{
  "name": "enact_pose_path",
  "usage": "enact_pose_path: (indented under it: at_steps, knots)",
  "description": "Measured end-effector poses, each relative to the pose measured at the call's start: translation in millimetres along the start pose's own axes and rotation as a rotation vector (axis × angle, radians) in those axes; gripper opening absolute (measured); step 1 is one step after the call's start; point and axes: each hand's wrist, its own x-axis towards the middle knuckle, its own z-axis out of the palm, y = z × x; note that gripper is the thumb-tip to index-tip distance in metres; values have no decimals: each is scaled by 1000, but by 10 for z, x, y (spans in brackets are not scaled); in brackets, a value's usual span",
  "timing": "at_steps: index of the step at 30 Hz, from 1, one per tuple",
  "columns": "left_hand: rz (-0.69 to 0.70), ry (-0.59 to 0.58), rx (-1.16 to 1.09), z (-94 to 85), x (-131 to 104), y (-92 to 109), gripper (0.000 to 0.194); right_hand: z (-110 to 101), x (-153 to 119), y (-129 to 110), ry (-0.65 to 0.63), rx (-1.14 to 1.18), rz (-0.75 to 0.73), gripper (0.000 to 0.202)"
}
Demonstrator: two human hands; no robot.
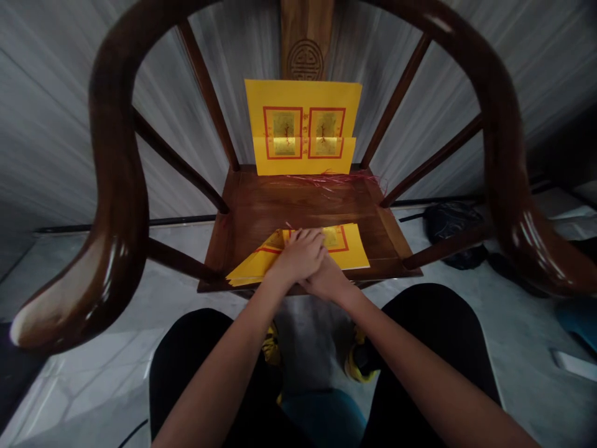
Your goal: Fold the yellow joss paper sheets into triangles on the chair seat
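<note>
A sheet of yellow joss paper (354,247) with a red-framed gold square lies at the front of the wooden chair seat (298,205), its left side folded over at a slant. My left hand (303,250) and my right hand (325,274) are closed together on the middle of this sheet. The left fingers lie across the right hand, and most of the right fingers are hidden beneath. Further back, a stack of yellow joss paper (303,92) leans upright with two gold squares in red frames, the front sheets standing lower than those behind.
Loose red strings (331,180) lie before the leaning stack. Curved brown armrests (119,205) rise on both sides. A dark bag (450,230) rests on the floor at right, and a blue stool (324,414) shows between my legs.
</note>
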Motion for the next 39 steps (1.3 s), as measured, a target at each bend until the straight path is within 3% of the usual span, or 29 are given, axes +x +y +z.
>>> enact_pose_path:
  at_steps: [4, 6, 8, 9, 11, 13, 16, 21, 25, 29, 33, 36, 39]
  knots:
    - [-109, 82, -8, 111, 150, -345, 46, -219, 12, 46, -116, 139, 6, 53]
    - [-143, 108, -20, 115, 170, -408, 44, -421, -5, 167, -143, 274, -66, 45]
    - [-151, 120, -21, 121, 166, -429, 41, -629, -47, 341, -164, 372, -71, 53]
    - [-148, 123, -18, 125, 159, -432, 39, -716, -74, 433, -109, 365, 14, 57]
    - [-135, 126, -9, 130, 145, -433, 40, -827, -132, 596, 130, 186, 264, 51]
    - [-120, 143, -11, 126, 134, -433, 41, -845, -179, 698, 304, -15, 508, 50]
    - [-84, 177, -46, 103, 126, -420, 37, -782, -216, 713, 279, -114, 666, 55]
    - [-49, 205, -153, 94, 131, -368, 21, -826, -282, 645, 344, 12, 569, 34]
    - [-26, 212, -202, 116, 140, -346, 41, -937, -399, 727, 388, 315, 528, 23]
    - [-41, 219, -183, 129, 139, -347, 52, -939, -458, 768, 300, 533, 461, 22]
    - [-8, 177, -94, 143, 131, -367, 43, -884, -448, 723, 241, 558, 423, 11]
    - [45, 163, -32, 152, 119, -382, 35, -841, -448, 713, 196, 518, 384, 19]
    - [71, 136, -18, 139, 110, -368, 42, -799, -459, 719, 180, 486, 354, 24]
